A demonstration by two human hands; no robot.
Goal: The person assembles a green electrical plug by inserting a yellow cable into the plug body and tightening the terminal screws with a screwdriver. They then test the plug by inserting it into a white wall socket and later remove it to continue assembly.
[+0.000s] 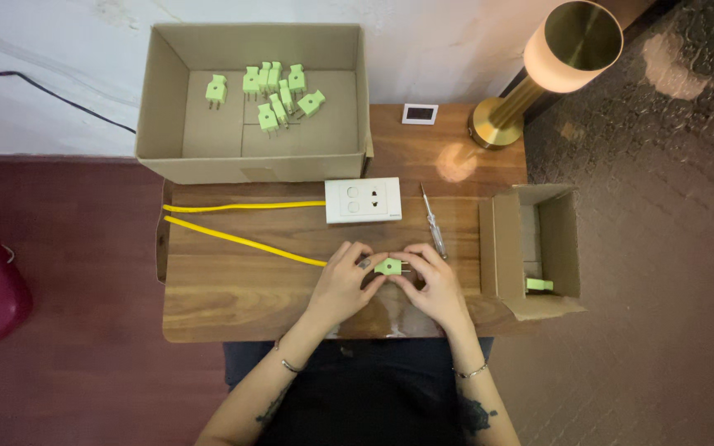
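A light green plug [390, 266] with its metal prongs pointing right is pinched between both my hands above the wooden table [233, 289]. My left hand [342, 281] grips its left end, where a yellow cable [241, 240] runs in from the left. My right hand [434, 279] holds the prong end. Just beyond my fingers lies a white socket box [363, 200] with a second stretch of yellow cable [241, 206] entering its left side.
A large open cardboard box [167, 107] at the back holds several green plugs [273, 92]. A small cardboard box [555, 239] at the right holds one green plug [539, 285]. A tester screwdriver [434, 221], a brass lamp [539, 66] and a small white frame [419, 114] are nearby.
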